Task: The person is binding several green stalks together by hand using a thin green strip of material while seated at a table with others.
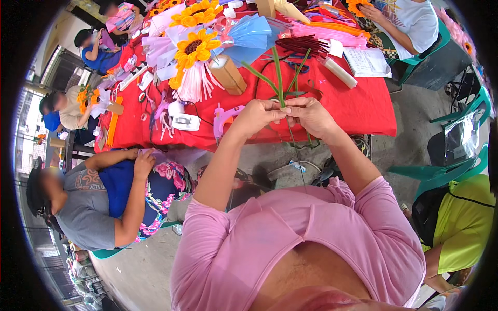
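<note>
My left hand (260, 116) and my right hand (312, 117) meet above the near edge of a red-covered table (362, 112). Fingertips of both hands pinch the base of a bundle of fuzzy green stems (278, 74), which fan upward. A thin dark wire or strip (296, 159) hangs below the fingers. Just left of my left hand lies a pink glue gun (222, 119). Beyond the stems are blue-handled scissors (300, 67), partly covered. My palms hide the lower part of the bundle.
Yellow craft sunflowers (195, 46), a brown paper-wrapped block (229, 76), a white tape dispenser (186, 122), a roll of clear film (339, 72) and a notebook (367, 63) crowd the table. A person in grey (87, 210) sits at left; green chairs (435, 177) stand at right.
</note>
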Action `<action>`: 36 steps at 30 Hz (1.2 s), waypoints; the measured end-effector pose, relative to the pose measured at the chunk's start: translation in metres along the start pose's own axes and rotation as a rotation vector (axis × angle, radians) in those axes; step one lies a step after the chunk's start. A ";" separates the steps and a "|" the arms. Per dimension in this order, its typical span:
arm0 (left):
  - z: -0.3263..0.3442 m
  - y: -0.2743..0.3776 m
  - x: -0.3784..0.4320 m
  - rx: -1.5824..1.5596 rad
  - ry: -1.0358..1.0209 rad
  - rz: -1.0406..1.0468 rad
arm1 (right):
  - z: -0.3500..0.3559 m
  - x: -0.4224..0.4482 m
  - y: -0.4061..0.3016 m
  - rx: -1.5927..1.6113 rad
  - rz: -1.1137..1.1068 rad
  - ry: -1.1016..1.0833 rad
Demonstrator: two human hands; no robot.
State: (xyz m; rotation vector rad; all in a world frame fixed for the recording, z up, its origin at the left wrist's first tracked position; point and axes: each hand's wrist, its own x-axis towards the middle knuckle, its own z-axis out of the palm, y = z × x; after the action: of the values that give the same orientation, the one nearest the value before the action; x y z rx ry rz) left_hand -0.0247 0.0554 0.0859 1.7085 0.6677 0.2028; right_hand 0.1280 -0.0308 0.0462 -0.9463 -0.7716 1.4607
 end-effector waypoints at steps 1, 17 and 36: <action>-0.001 -0.002 0.001 -0.001 0.001 -0.001 | 0.001 0.001 0.000 -0.013 -0.028 -0.014; -0.007 0.006 -0.001 0.503 0.068 0.021 | 0.002 0.011 0.000 -0.414 -0.161 0.002; 0.019 0.003 -0.008 0.558 0.400 0.157 | 0.009 0.017 0.004 -0.859 -0.391 0.273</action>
State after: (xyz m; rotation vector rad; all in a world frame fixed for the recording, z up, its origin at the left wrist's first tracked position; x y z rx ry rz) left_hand -0.0208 0.0349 0.0855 2.2880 0.9453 0.5158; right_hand 0.1184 -0.0142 0.0450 -1.4863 -1.3244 0.6107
